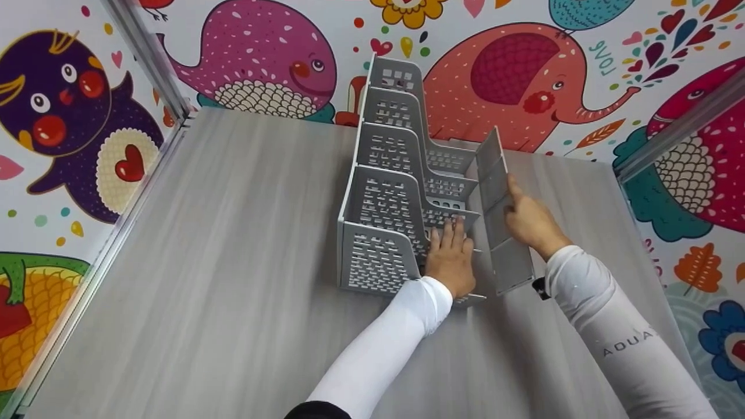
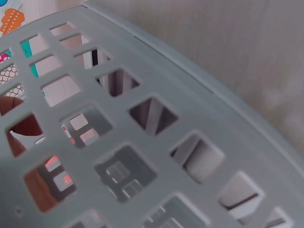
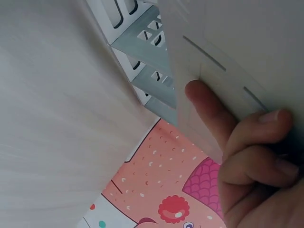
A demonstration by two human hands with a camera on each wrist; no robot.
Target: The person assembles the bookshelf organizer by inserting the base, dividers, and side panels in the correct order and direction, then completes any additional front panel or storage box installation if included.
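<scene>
A grey plastic organizer (image 1: pixel 387 198) with stepped, perforated dividers stands on the table. My left hand (image 1: pixel 451 256) reaches into its open side, fingers extended against the dividers near the front compartments. Close up in the left wrist view, a perforated wall (image 2: pixel 128 142) covers most of that hand. To the right, a long grey panel (image 1: pixel 506 233) stands nearly upright, apart from the divider ends by a narrow gap. My right hand (image 1: pixel 532 224) holds this panel at its outer edge. In the right wrist view its index finger (image 3: pixel 209 109) lies straight on the slotted face while other fingers curl.
The wood-grain table (image 1: pixel 204 262) extends left and in front of the organizer. Cartoon-printed walls (image 1: pixel 268 58) enclose the back and sides, with metal rails (image 1: pixel 110 244) along the corners. The organizer's far end stands close to the back wall.
</scene>
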